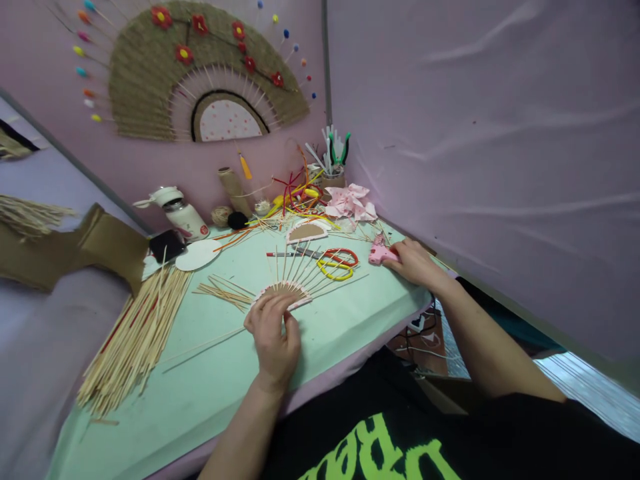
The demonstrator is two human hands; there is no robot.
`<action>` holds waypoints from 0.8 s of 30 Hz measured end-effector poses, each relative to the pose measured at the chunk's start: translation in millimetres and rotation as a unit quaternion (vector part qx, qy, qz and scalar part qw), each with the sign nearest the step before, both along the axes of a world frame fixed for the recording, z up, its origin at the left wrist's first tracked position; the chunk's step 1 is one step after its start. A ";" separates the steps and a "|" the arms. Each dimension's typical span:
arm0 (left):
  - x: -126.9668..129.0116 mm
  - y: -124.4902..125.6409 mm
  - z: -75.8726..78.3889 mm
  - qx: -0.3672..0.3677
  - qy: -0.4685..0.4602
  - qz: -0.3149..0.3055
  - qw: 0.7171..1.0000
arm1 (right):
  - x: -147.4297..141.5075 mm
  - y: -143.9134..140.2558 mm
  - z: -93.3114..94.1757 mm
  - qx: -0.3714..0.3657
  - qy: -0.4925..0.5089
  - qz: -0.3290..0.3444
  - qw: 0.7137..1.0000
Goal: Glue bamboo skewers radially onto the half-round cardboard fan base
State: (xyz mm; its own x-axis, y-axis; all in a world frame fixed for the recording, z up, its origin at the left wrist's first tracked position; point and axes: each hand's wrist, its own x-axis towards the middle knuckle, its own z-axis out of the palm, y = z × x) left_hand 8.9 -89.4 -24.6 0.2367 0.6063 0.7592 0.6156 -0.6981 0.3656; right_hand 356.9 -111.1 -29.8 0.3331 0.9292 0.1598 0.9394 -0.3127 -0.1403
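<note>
My left hand (273,333) presses its fingertips down on a half-round card base (283,292) from which several thin wooden sticks (305,267) fan outward. The base lies on a pale green table (210,373). Far to the right, my right hand (413,261) closes around a pink glue gun (379,253) resting near the table's right edge. A small loose pile of sticks (223,292) lies just left of the fan base.
A big bundle of long sticks (135,333) covers the table's left side. Red and yellow handled scissors (337,261), a second half-round card (306,231), a white bottle (183,213), twine spools, pink paper (350,201) and a tool cup (334,175) crowd the back. A finished fan (200,73) hangs on the wall.
</note>
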 end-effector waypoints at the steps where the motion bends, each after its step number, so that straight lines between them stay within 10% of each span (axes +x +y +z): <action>1: 0.1 -0.1 0.3 0.000 0.000 0.001 1.000 | 1.9 -0.8 0.0 0.006 0.004 -0.001 1.000; 12: 1.0 3.4 0.5 -0.001 -0.055 -0.017 0.998 | 2.6 -34.2 43.4 0.134 0.220 0.042 0.965; 24: 20.1 22.1 72.7 -0.233 0.236 -0.019 0.943 | -39.4 -66.5 57.6 0.218 0.647 0.113 0.722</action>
State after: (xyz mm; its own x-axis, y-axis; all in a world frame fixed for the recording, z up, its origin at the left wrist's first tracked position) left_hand 29.0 -67.2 48.1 0.5095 0.8330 0.2159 0.7651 -0.5533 0.3293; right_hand 317.4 -177.6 27.8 0.3133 0.9387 0.1437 -0.0465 0.1663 -0.9850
